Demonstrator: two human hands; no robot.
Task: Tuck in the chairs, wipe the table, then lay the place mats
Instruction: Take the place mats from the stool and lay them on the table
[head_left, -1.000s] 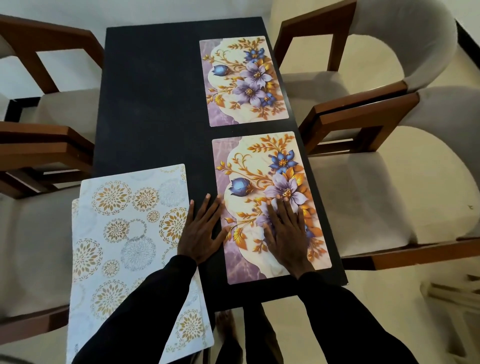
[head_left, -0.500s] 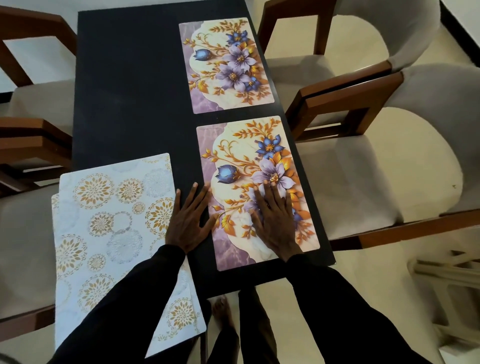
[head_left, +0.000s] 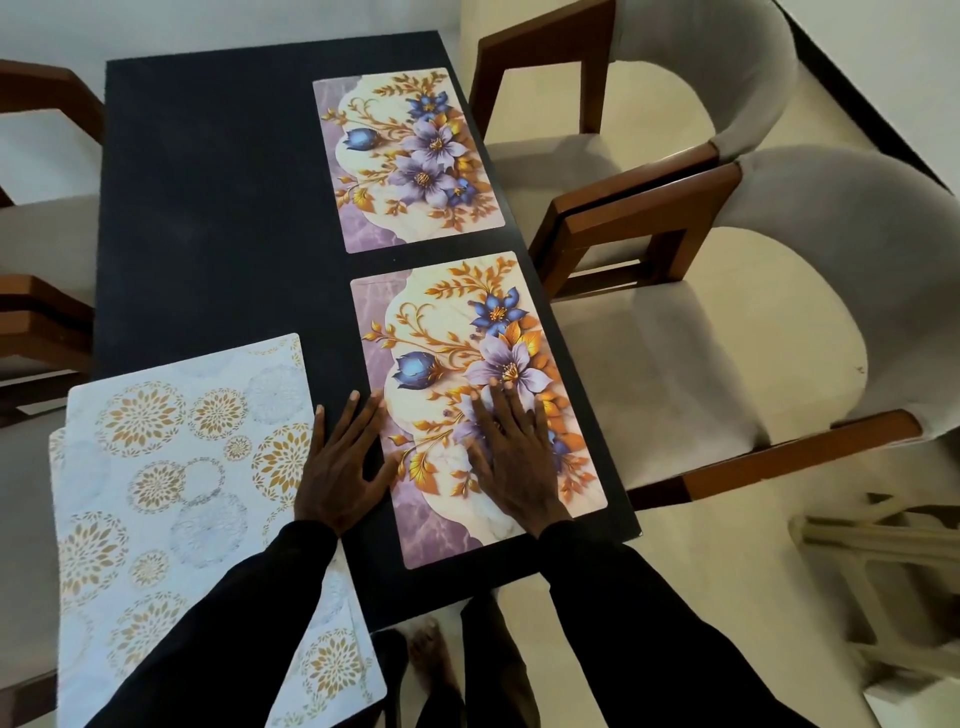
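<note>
Two flowered place mats lie flat along the right side of the dark table (head_left: 208, 208): a far mat (head_left: 405, 156) and a near mat (head_left: 467, 364). My right hand (head_left: 514, 457) rests flat on the near mat, fingers spread. My left hand (head_left: 343, 467) lies flat on the bare table beside that mat's left edge, thumb touching it. A stack of white mats with gold circle patterns (head_left: 171, 493) sits at the near left and overhangs the table's left and front edges. My left sleeve covers part of it.
Two grey cushioned chairs with wooden frames stand at the right, one near (head_left: 727, 374) and one far (head_left: 675, 93), both out from the table. Wooden chair arms (head_left: 41, 322) show at the left. A pale folded frame (head_left: 883, 597) lies on the floor at the lower right.
Both hands stay in the same places on the table and the near mat. Only the head camera has shifted, so the scene sits differently in the frame.
</note>
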